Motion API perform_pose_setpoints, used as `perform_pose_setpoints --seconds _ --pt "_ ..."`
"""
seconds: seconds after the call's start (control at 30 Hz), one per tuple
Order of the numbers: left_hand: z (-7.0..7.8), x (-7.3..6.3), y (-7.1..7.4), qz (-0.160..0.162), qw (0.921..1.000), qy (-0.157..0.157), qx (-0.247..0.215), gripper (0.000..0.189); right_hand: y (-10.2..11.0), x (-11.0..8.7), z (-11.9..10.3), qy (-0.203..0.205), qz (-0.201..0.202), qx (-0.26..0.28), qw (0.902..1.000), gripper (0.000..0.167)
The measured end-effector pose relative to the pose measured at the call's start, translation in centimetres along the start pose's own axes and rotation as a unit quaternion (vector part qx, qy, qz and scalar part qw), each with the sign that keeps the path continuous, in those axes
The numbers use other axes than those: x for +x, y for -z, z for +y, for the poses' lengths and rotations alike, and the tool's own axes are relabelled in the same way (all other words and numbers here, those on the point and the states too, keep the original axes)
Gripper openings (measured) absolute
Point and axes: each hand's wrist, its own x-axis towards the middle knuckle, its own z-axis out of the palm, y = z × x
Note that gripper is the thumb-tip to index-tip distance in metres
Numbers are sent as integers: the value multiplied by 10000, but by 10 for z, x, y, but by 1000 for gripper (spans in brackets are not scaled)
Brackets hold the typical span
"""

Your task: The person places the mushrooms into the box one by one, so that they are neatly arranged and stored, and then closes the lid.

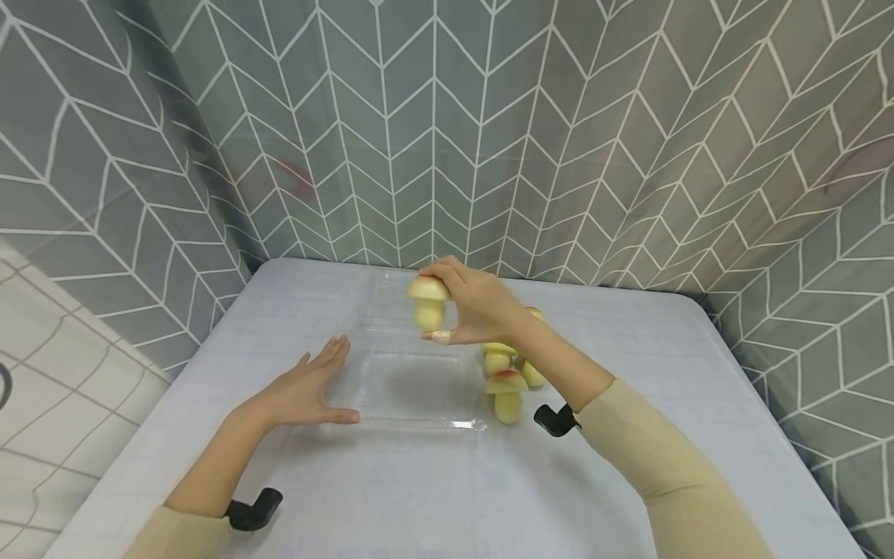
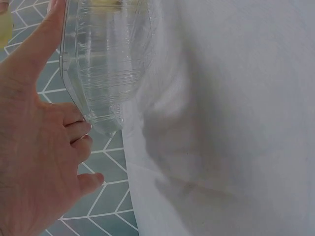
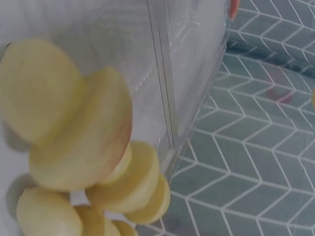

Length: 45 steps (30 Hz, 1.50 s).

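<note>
My right hand (image 1: 478,303) pinches a pale yellow mushroom (image 1: 429,303), toy-like, between thumb and fingertips. It is upright, raised above the clear plastic clamshell container (image 1: 412,388). The container lies with its lid (image 1: 387,299) folded back. At the container's left side is my left hand (image 1: 307,392), fingers extended and thumb spread; in the left wrist view this hand (image 2: 44,132) reaches along the container's edge (image 2: 108,64). Several more mushrooms lie just right of the container, one with a reddish cap (image 1: 508,394). The right wrist view shows a mushroom (image 3: 74,123) close up, not the right hand.
A white cloth covers the table (image 1: 391,497). Grey curtains (image 1: 433,140) with white chevron lines surround it at the back and sides. Black wrist-camera mounts (image 1: 254,510) stick out from both wrists. A pale tiled surface (image 1: 56,373) shows at far left.
</note>
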Motion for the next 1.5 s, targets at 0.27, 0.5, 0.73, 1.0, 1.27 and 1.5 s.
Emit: perform_pose_setpoints --seconds 0.27,0.5,0.73,1.0,1.27,1.5 --pt "0 1 -2 -45 10000 0 -17 123 -22 15 -10 160 -124 3 9998 81" --pt "1 2 1 -51 10000 -29 9 125 -31 26 -19 107 -625 44 9980 81" --pt "3 1 2 -39 10000 -65 4 123 -40 39 -23 129 -965 49 9952 80" --pt "2 -1 4 -19 9999 -115 60 122 -60 53 -23 243 -1493 55 9885 79" --pt "2 -1 2 13 9999 -103 99 124 -83 53 -24 210 -2090 -27 9777 74" --pt "1 -3 2 -16 10000 -31 40 124 -100 49 -23 406 -2321 -72 9718 72"
